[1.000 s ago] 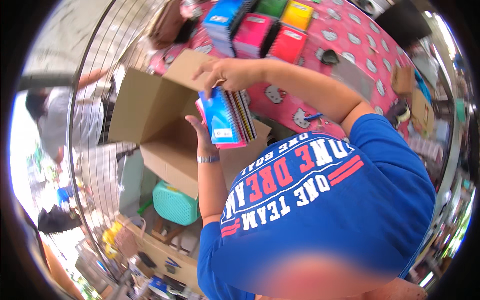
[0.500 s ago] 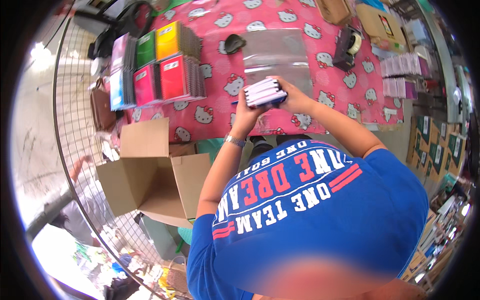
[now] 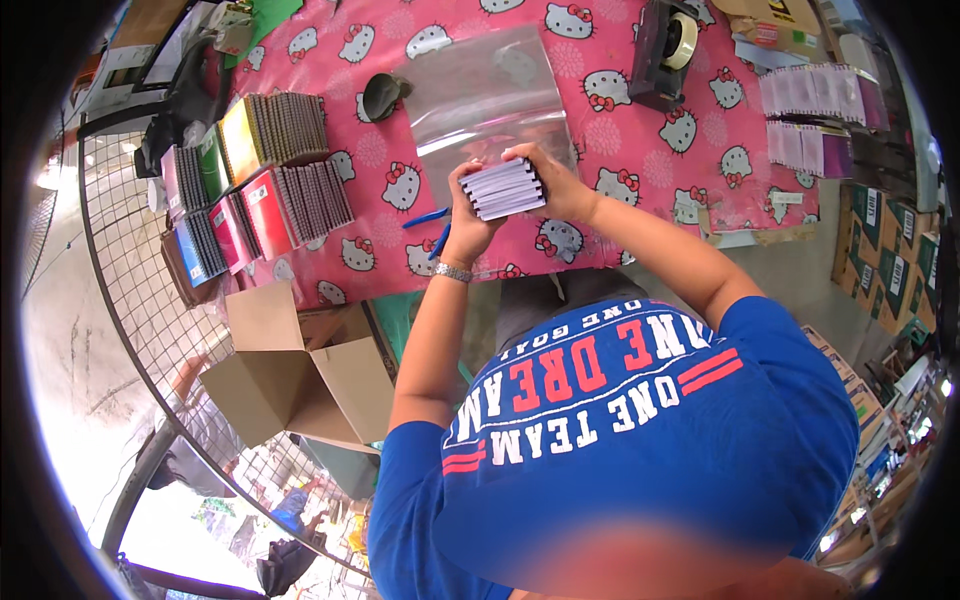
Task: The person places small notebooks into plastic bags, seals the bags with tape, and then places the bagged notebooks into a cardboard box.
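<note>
A small stack of spiral notebooks (image 3: pixel 505 190) is held up over the near part of the table, its white page edges and dark binding showing. My left hand (image 3: pixel 470 222) is closed on the stack's left side, and my right hand (image 3: pixel 562 190) grips its right side. Just beyond the hands lies a clear plastic sheet or bag (image 3: pixel 500 85), flat on the pink patterned tablecloth (image 3: pixel 600 150). Beside my left wrist rests a tool with blue handles (image 3: pixel 427 218), partly hidden by that hand. The notebooks' covers face away from view.
Rows of coloured spiral notebooks (image 3: pixel 265 210) stand at left, purple ones (image 3: pixel 815 95) at right. A tape dispenser (image 3: pixel 655 65) and a dark cup-like object (image 3: pixel 382 97) are farther back. An open cardboard box (image 3: pixel 255 395) sits below the table's left edge, near a wire mesh (image 3: pixel 130 270).
The stack has turned a little in my hands, so its page edges face up more. The whole view has shifted, and more of the blue-handled tool shows beside my left hand.
</note>
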A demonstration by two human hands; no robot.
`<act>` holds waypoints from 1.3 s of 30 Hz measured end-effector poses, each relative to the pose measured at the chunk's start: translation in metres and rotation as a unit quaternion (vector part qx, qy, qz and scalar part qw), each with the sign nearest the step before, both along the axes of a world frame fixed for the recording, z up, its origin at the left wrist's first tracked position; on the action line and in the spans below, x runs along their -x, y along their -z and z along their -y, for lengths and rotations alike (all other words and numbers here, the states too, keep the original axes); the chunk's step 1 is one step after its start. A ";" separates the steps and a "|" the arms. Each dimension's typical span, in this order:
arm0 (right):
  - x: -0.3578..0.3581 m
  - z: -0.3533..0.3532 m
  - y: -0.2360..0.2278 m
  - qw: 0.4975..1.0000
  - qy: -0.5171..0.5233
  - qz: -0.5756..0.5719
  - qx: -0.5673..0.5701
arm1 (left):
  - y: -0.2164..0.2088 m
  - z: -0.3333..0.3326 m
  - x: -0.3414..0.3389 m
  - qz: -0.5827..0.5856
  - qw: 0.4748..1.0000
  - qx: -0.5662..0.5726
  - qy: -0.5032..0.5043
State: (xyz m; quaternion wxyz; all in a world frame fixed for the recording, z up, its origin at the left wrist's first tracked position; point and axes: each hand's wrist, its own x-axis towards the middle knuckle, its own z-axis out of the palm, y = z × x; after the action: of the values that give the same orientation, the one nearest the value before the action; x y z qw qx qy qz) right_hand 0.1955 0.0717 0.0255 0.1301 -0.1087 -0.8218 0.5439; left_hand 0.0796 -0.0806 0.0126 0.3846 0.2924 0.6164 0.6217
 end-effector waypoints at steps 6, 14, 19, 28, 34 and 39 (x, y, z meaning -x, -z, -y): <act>0.001 0.010 0.023 0.997 0.028 -0.019 -0.064 | 0.025 0.000 0.000 0.004 1.000 -0.016 0.015; -0.003 -0.011 -0.059 0.984 -0.043 0.039 -0.169 | 0.028 0.000 0.000 -0.073 0.995 -0.049 0.037; -0.001 0.014 -0.083 0.915 -0.045 0.105 -0.387 | 0.033 -0.001 0.001 -0.073 0.995 -0.021 0.069; 0.021 -0.031 -0.058 0.942 0.223 0.242 0.063 | -0.025 -0.050 0.108 0.097 0.965 0.123 0.210; 0.057 -0.026 -0.010 0.842 0.378 0.249 0.294 | -0.016 -0.089 0.122 0.028 0.967 0.243 0.071; 0.050 -0.030 0.004 0.838 0.382 0.306 0.242 | 0.026 -0.080 0.102 0.122 0.961 0.246 -0.040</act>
State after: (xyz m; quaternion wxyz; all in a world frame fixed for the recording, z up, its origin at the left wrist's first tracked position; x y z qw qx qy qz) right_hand 0.1454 0.1016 0.0211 0.0393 -0.6033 -0.5548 0.5715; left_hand -0.0222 -0.0002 -0.0138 0.4922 0.0859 0.7098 0.4965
